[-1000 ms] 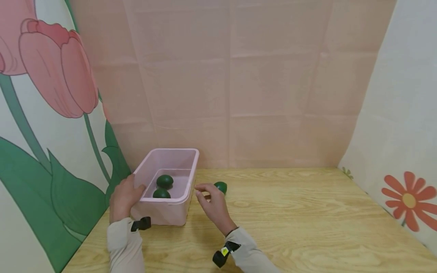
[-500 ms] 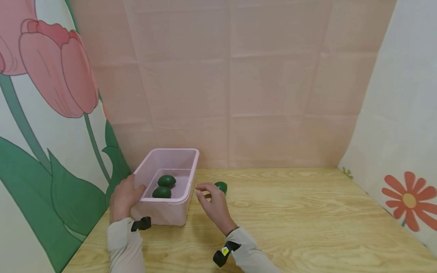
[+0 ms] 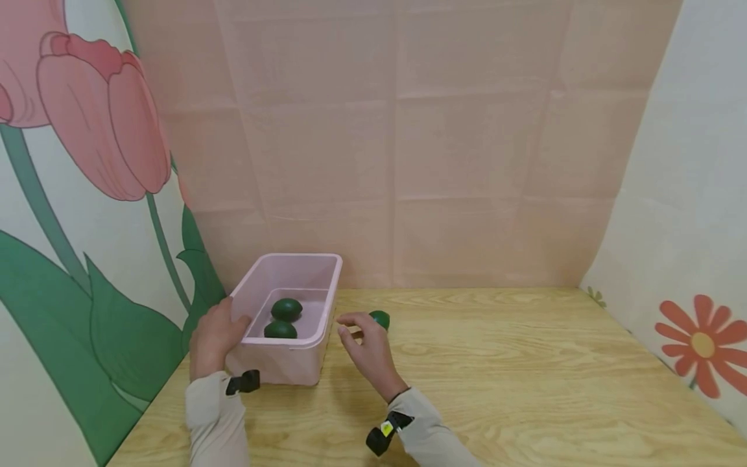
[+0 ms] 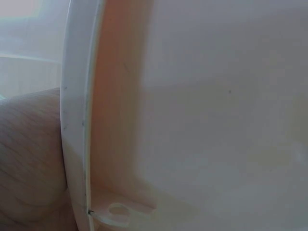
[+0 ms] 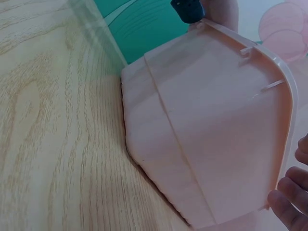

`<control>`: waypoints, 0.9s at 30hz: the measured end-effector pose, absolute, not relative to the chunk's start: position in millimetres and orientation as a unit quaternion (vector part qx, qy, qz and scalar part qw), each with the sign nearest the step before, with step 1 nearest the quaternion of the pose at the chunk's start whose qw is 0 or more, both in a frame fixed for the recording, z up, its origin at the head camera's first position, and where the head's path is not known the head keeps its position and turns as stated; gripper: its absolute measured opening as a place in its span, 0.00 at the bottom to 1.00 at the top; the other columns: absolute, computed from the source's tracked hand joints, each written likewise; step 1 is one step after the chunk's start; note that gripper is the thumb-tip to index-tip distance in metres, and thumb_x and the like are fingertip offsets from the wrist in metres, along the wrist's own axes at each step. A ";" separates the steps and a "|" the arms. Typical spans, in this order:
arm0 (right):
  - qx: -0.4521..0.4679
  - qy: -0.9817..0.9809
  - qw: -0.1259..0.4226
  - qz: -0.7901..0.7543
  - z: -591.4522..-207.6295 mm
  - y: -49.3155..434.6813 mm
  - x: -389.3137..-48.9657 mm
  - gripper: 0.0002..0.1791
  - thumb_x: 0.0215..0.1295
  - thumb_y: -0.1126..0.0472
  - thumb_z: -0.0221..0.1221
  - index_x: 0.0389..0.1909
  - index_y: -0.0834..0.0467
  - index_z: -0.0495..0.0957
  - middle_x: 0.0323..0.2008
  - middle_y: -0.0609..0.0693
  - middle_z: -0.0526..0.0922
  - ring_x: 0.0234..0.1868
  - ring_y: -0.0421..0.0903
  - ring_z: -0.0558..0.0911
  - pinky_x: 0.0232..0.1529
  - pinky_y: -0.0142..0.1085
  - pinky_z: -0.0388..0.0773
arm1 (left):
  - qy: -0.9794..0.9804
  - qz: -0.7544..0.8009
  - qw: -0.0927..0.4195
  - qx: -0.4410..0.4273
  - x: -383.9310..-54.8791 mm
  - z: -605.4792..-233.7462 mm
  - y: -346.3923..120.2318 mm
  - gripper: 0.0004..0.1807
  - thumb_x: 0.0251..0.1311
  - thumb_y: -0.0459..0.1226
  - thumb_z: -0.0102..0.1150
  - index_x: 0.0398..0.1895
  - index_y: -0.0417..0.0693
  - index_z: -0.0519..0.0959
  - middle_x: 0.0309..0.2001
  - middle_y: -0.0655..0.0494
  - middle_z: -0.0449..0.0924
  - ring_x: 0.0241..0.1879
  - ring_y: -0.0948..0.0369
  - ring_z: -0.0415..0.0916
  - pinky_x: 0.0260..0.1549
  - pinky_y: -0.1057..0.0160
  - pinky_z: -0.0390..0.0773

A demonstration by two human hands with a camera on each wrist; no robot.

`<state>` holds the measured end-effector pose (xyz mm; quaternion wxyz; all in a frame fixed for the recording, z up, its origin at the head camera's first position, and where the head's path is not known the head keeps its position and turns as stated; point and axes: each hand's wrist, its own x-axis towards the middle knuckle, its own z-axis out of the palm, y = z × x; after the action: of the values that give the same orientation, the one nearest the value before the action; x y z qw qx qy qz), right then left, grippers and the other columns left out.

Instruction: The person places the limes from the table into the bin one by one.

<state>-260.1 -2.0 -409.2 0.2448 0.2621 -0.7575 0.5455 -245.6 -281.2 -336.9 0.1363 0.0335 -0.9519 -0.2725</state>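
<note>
A pale pink plastic bin (image 3: 277, 364) stands on the table at the left. My left hand (image 3: 214, 338) grips its left rim near the front corner, thumb over the inside; the left wrist view shows the hand (image 4: 29, 159) against the rim. Two dark green oval fruits lie on the bin floor, a back fruit (image 3: 286, 309) and a front fruit (image 3: 280, 330) partly hidden by the front rim. By the right rim is my right hand (image 3: 371, 353), fingers loosely bent, fingertips (image 5: 279, 199) right at the rim. Behind it, partly hidden, is another green fruit (image 3: 381, 318).
The wood-grain table (image 3: 525, 376) stretches to the right. A pinkish-brown backdrop (image 3: 408, 162) rises at the back edge. On the left hangs a tulip-printed sheet (image 3: 105, 130), and on the right a white sheet (image 3: 671, 194) with a red flower.
The two fruits in the bin have shifted slightly to the right and settled. Both hands and the bin hold nearly the same places; the head view has shifted a little.
</note>
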 end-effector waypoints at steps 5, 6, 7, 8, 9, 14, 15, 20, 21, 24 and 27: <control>0.259 -0.756 0.248 0.547 -409.8 -1.4 -260.8 0.09 0.66 0.69 0.62 0.46 0.62 0.83 0.48 0.55 0.84 0.48 0.51 0.83 0.41 0.41 0.84 | -0.953 -0.267 0.139 0.033 -245.7 -337.6 -281.1 0.28 0.67 0.41 0.51 0.63 0.30 0.67 0.55 0.27 0.75 0.49 0.35 0.75 0.45 0.33 0.74; 0.259 -0.756 0.249 0.547 -409.8 -1.3 -260.9 0.09 0.66 0.69 0.62 0.46 0.63 0.83 0.48 0.55 0.84 0.48 0.51 0.83 0.40 0.41 0.84 | -0.953 -0.267 0.139 0.033 -245.5 -337.5 -281.0 0.27 0.67 0.41 0.51 0.63 0.30 0.67 0.54 0.27 0.75 0.49 0.35 0.75 0.44 0.33 0.74; 0.261 -0.755 0.252 0.546 -409.8 -1.2 -261.2 0.09 0.66 0.69 0.62 0.46 0.63 0.83 0.48 0.55 0.84 0.48 0.51 0.83 0.40 0.41 0.84 | -0.953 -0.268 0.140 0.034 -245.4 -337.5 -281.0 0.27 0.66 0.41 0.51 0.63 0.30 0.67 0.54 0.27 0.75 0.49 0.35 0.75 0.44 0.33 0.74; 0.262 -0.755 0.254 0.545 -409.9 -1.1 -261.3 0.09 0.66 0.69 0.62 0.46 0.64 0.83 0.48 0.56 0.84 0.48 0.51 0.83 0.40 0.41 0.84 | -0.952 -0.269 0.139 0.034 -245.2 -337.3 -280.8 0.27 0.67 0.41 0.51 0.63 0.30 0.67 0.55 0.27 0.75 0.49 0.35 0.75 0.45 0.33 0.74; 0.263 -0.755 0.256 0.544 -409.9 -0.9 -261.5 0.09 0.66 0.69 0.62 0.46 0.64 0.83 0.48 0.56 0.84 0.47 0.51 0.83 0.40 0.41 0.84 | -0.952 -0.270 0.139 0.034 -245.4 -337.1 -280.9 0.27 0.67 0.41 0.51 0.63 0.30 0.67 0.55 0.26 0.75 0.49 0.35 0.75 0.45 0.33 0.74; 0.261 -0.756 0.266 0.537 -410.3 0.1 -262.3 0.09 0.66 0.69 0.62 0.46 0.65 0.83 0.46 0.56 0.84 0.46 0.51 0.84 0.40 0.37 0.83 | -0.952 -0.270 0.138 0.038 -244.6 -337.2 -280.2 0.28 0.67 0.41 0.51 0.63 0.30 0.67 0.56 0.26 0.74 0.50 0.34 0.75 0.46 0.32 0.73; 0.260 -0.757 0.267 0.537 -410.4 0.3 -262.4 0.09 0.66 0.69 0.62 0.46 0.65 0.83 0.46 0.56 0.84 0.46 0.51 0.84 0.40 0.36 0.83 | -0.952 -0.269 0.138 0.039 -244.6 -337.2 -280.2 0.28 0.67 0.41 0.51 0.64 0.30 0.67 0.56 0.26 0.74 0.50 0.34 0.75 0.47 0.32 0.73; 0.255 -0.758 0.268 0.537 -411.2 1.6 -263.8 0.09 0.65 0.70 0.63 0.46 0.65 0.83 0.45 0.56 0.84 0.46 0.51 0.83 0.40 0.35 0.83 | -0.953 -0.267 0.137 0.040 -244.9 -337.0 -280.2 0.28 0.67 0.41 0.51 0.64 0.30 0.67 0.56 0.26 0.74 0.51 0.34 0.74 0.47 0.32 0.73; 0.253 -0.759 0.267 0.537 -411.4 1.8 -264.2 0.09 0.65 0.70 0.62 0.46 0.65 0.83 0.45 0.56 0.84 0.46 0.51 0.83 0.40 0.34 0.83 | -0.953 -0.267 0.137 0.041 -244.8 -337.0 -280.1 0.28 0.67 0.41 0.51 0.64 0.30 0.66 0.56 0.26 0.74 0.51 0.34 0.74 0.48 0.32 0.73; 0.247 -0.764 0.264 0.535 -411.5 2.7 -264.7 0.09 0.66 0.69 0.63 0.46 0.64 0.83 0.46 0.55 0.84 0.46 0.50 0.83 0.41 0.34 0.83 | -0.954 -0.264 0.138 0.039 -245.1 -336.5 -280.2 0.28 0.67 0.41 0.51 0.64 0.30 0.66 0.56 0.26 0.74 0.51 0.34 0.74 0.47 0.32 0.72; 0.245 -0.765 0.268 0.532 -411.6 3.6 -265.3 0.10 0.65 0.70 0.63 0.46 0.65 0.83 0.45 0.56 0.84 0.45 0.51 0.83 0.41 0.35 0.83 | -0.954 -0.264 0.137 0.038 -245.0 -336.4 -279.9 0.28 0.67 0.41 0.51 0.64 0.30 0.66 0.56 0.26 0.74 0.51 0.34 0.74 0.47 0.31 0.72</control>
<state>-265.3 3.6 -411.6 0.2675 0.2451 -0.7649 0.5323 -245.0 -279.9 -336.4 0.1370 0.0383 -0.9540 -0.2640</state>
